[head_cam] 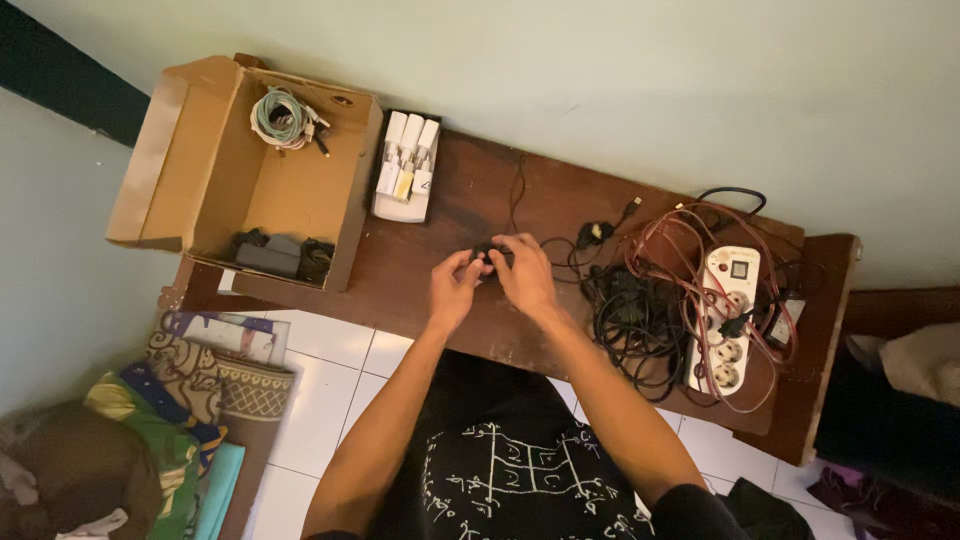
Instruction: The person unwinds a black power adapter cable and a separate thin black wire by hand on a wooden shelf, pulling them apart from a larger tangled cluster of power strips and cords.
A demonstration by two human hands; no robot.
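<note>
Both my hands meet over the middle of a dark wooden table (470,190). My left hand (453,285) and my right hand (522,272) pinch a small black object (487,250) between their fingertips; a thin black cable (517,190) runs from it toward the wall. The object is mostly hidden by my fingers, so its exact shape is unclear.
An open cardboard box (215,165) at the left holds a coiled pale cable (283,117) and black adapters (275,255). A white tray of small white chargers (407,165) lies beside it. On the right lie tangled black and red cables (640,310) and a white power strip (727,320). Folded cloths (180,400) lie on the tiled floor.
</note>
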